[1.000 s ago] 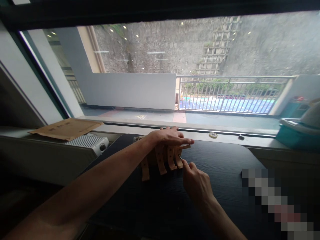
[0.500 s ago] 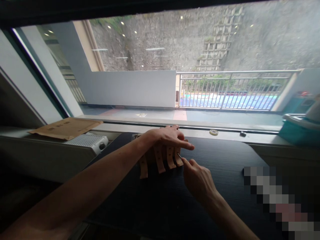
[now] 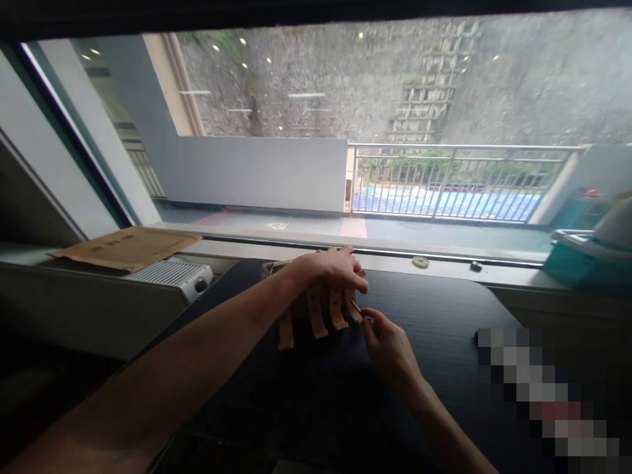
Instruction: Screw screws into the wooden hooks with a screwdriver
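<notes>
A small wooden assembly (image 3: 316, 313) with several curved slats bearing holes stands on the dark table (image 3: 434, 329) near the window. My left hand (image 3: 330, 268) lies on top of it, fingers curled down over its upper edge, gripping it. My right hand (image 3: 388, 342) is pinched around a thin metal tool (image 3: 356, 307), whose tip touches the rightmost slat. The back of the assembly is hidden under my left hand.
A cardboard sheet (image 3: 123, 247) lies on a white appliance (image 3: 170, 275) at the left. On the sill sit a small tape roll (image 3: 421, 262) and a dark bit (image 3: 476, 266). A teal container (image 3: 582, 260) stands at the right. A blurred patch covers the table's right corner.
My left forefinger, stretched out before, has curled down onto the assembly. My right hand has edged slightly left and up, staying with the tool at the rightmost slat.
</notes>
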The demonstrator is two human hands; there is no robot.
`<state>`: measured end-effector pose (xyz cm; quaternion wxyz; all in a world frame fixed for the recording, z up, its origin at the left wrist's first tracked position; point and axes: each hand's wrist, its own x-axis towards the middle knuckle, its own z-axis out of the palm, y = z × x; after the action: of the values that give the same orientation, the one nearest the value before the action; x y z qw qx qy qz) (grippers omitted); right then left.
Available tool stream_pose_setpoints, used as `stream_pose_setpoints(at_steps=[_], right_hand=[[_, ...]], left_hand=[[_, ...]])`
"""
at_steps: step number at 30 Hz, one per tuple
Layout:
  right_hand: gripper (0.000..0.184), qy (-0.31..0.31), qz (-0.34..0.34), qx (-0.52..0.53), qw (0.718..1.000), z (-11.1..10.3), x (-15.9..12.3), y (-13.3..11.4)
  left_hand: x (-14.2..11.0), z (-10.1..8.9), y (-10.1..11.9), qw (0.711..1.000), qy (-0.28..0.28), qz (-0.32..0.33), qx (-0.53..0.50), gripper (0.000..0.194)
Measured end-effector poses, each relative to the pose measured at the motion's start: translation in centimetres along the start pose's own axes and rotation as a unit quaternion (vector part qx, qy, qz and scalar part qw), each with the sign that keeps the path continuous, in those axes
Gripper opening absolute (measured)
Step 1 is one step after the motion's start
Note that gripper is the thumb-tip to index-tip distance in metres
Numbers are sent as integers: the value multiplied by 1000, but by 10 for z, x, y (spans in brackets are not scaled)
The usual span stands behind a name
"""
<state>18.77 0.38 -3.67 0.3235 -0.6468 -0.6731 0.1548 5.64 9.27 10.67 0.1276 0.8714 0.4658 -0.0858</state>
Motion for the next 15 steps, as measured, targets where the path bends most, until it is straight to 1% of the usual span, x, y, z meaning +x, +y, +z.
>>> stream_pose_setpoints(at_steps=[1, 3, 5, 8, 10, 12, 15], right_hand=[[31, 1, 6, 4, 1000, 0, 0, 1], [31, 11, 4, -27, 1000, 0, 0, 1], [31, 20, -14, -91, 996, -1, -2, -3], [33, 12, -46, -198, 979, -2, -6, -11], [35, 2, -53, -227, 973, -2, -8, -12], [35, 2, -46, -189, 981, -2, -6, -10], [32, 5, -22, -33, 999, 1, -1, 2]], left_hand=[[0, 0, -1, 1000, -1, 1, -3, 48], [1, 0, -3, 1000, -3, 2, -7, 48], [2, 1, -4, 1000, -2, 3, -9, 48], [2, 2, -6, 1000, 3, 5, -7, 51], [2, 3, -6, 1000, 3, 5, -6, 52], [2, 2, -6, 1000, -2, 7, -6, 51], [2, 1, -3, 1000, -3, 11, 0, 47]])
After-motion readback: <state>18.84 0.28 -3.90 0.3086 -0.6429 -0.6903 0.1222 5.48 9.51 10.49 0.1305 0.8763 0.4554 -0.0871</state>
